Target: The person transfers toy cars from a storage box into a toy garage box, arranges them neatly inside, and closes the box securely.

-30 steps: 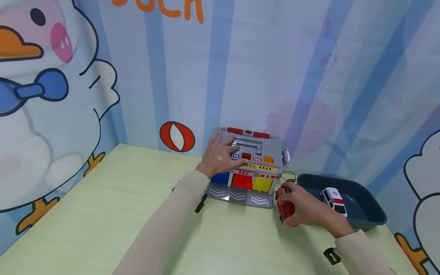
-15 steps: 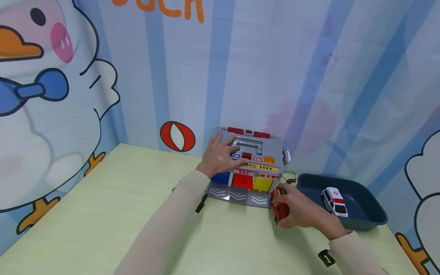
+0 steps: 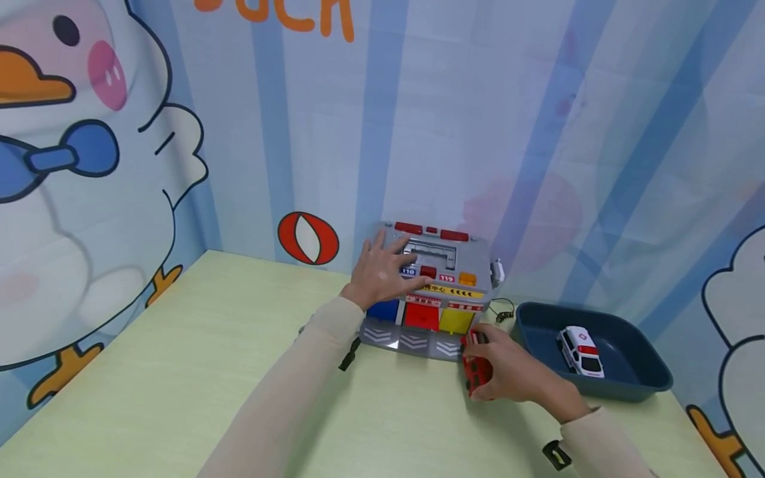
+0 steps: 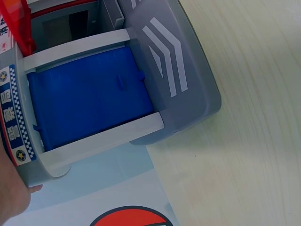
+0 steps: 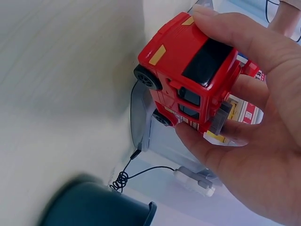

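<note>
My left hand (image 3: 382,272) rests with spread fingers on the roof of a grey toy rescue station (image 3: 472,249). Its blue door (image 4: 89,96) is down in the left wrist view, while the red door (image 4: 18,23) beside it is tipped outward over a dark opening. A yellow door (image 3: 456,320) is on the right. Thumb and fingers of my right hand (image 3: 514,372) grip a red toy fire engine (image 3: 476,373) by its sides, at the right end of the station's grey ramp (image 3: 412,342). Its wheels and dark window show in the right wrist view.
Right of the station stands a dark blue tray (image 3: 651,378) holding a white toy ambulance (image 3: 581,352). A coiled black cord (image 5: 121,180) runs to a small white handset (image 5: 194,181) at the station's side. Behind the table hangs a striped duck-print backdrop (image 3: 323,133).
My right hand has moved left and slightly toward me with the fire engine, from beside the tray to the ramp's right end. My left hand has stayed on the roof.
</note>
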{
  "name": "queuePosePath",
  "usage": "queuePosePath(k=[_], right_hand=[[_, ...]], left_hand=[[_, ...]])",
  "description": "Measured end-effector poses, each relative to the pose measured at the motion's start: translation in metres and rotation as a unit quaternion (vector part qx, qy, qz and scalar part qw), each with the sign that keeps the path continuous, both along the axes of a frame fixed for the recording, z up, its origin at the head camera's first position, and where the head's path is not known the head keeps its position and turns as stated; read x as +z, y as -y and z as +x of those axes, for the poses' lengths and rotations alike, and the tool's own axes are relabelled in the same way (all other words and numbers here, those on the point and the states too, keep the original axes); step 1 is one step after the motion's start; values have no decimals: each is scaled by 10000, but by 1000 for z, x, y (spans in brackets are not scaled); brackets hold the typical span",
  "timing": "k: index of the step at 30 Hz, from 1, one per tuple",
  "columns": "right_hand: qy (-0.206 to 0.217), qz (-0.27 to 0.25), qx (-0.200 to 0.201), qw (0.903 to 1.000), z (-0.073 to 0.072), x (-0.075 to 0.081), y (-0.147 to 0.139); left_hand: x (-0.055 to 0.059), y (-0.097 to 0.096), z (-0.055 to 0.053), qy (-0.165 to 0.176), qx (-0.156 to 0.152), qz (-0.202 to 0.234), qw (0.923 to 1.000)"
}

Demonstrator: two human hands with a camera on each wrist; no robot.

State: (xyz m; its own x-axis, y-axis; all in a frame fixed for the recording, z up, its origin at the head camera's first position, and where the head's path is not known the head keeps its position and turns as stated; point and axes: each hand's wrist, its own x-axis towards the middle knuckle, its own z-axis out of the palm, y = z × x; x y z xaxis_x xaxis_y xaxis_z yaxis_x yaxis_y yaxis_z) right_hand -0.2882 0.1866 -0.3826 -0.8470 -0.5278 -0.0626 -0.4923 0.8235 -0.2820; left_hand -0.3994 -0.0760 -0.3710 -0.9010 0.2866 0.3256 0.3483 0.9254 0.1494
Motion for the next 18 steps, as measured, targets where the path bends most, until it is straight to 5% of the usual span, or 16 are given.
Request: queuePosePath(k=[18], right_hand=[[-167,-165,126,9996,2,-9,20]], left_hand=[[1,0,2,-48,34,-41,10000]])
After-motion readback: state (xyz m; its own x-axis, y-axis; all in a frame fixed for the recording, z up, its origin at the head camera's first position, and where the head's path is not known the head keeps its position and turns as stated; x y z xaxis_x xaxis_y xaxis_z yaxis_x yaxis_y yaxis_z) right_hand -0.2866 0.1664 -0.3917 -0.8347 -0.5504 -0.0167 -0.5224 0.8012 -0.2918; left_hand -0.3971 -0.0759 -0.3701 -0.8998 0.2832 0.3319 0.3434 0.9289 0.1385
